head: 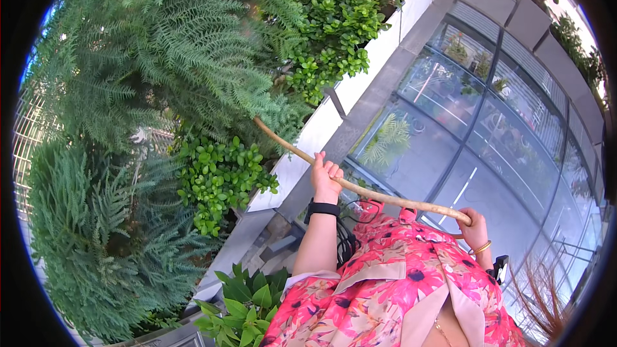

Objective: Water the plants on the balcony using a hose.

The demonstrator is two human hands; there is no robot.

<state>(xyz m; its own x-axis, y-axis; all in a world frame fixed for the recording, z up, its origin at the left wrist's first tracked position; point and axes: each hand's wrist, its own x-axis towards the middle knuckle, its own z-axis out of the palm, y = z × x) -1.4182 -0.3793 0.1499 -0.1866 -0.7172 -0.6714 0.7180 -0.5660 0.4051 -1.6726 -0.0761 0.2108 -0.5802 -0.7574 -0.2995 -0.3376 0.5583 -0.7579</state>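
Observation:
A long tan garden hose (395, 199) runs in a gentle curve across my front, held at two places. My left hand (327, 176) is closed around its middle stretch, thumb up, with a black band on the wrist. Farther right, my right hand (475, 229) grips the hose beside my body, and a gold bangle circles that wrist. Beyond my left hand the hose points toward a feathery green conifer (212, 62). Its far end meets the foliage, and I cannot tell whether water comes out.
Glossy-leaved shrubs (221, 178) grow behind a white-topped planter wall (347, 91). To the right lies a framed glass surface (511, 164) with reflections. A broad-leaved plant (250, 299) stands close on my left. Dark cables (346, 241) hang beside my left forearm.

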